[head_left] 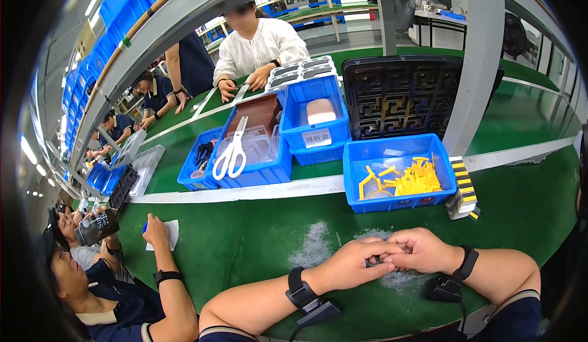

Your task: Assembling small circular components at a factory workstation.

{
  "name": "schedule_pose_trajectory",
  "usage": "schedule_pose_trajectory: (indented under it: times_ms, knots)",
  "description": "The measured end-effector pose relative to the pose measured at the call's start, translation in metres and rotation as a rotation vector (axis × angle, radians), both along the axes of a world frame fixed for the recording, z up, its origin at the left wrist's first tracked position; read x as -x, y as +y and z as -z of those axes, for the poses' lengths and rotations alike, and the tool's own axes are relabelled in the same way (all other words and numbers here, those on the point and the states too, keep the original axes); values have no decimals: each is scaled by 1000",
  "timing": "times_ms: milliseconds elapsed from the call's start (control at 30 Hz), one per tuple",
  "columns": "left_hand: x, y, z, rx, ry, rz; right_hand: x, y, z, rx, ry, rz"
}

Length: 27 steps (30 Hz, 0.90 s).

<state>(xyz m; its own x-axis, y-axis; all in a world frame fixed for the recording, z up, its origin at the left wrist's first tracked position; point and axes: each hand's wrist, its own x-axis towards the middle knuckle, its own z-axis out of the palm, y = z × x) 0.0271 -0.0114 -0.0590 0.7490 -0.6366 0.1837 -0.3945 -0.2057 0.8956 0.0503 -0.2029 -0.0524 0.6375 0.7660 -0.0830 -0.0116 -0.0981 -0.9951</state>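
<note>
My left hand (349, 265) and my right hand (422, 250) meet low over the green table (245, 238). Their fingers are closed around a small dark piece (375, 260), mostly covered, so its kind does not show. Pale grey powder (312, 246) lies on the tabletop beside and beneath my hands. Just beyond them stands a blue bin (398, 205) with several yellow strips (419, 178) in it. Right of that bin rests a stack of yellow-and-black striped blocks (462, 189).
White scissors (231, 155) lie on a blue bin (257, 173) of brown sheets. Another blue bin (313, 138) holds a pale oval piece. A black tray (401, 97) stands behind a grey post (474, 66). Co-workers sit at left, one hand (157, 230) near a white sheet, and across the table.
</note>
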Motion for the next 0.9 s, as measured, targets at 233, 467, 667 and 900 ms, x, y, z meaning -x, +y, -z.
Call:
schedule_pose_trajectory:
  times_ms: [233,467,667,900]
  knots:
    - [2,0,-2,5,6,-17,1,0,4,-22,26,3]
    - [2,1,-3,-17,-14,-17,2,1,3,2,29,2]
    - [1,0,-1,12,-12,-13,1,0,5,-5,-2,5]
    - [1,0,-3,-18,-31,-6,0,-1,1,-23,76,5]
